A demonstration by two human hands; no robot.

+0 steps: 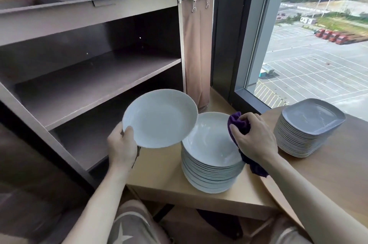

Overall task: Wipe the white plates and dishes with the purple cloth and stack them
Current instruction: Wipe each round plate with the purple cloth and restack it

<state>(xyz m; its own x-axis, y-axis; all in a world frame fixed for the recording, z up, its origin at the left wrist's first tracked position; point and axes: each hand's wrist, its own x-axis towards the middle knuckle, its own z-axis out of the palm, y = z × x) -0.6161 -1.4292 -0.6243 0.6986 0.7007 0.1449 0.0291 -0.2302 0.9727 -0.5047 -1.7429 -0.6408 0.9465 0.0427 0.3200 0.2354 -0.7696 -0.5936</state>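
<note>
Looks like we're between wipes: the left hand grips one round plate by its rim, tilted up over the low table, just left of the round stack. Right hand has the purple cloth bunched in its fingers. Next I'd guess cloth meets plate. Plate's glossy, white, looks spotless. Square plates sit further right.
</note>
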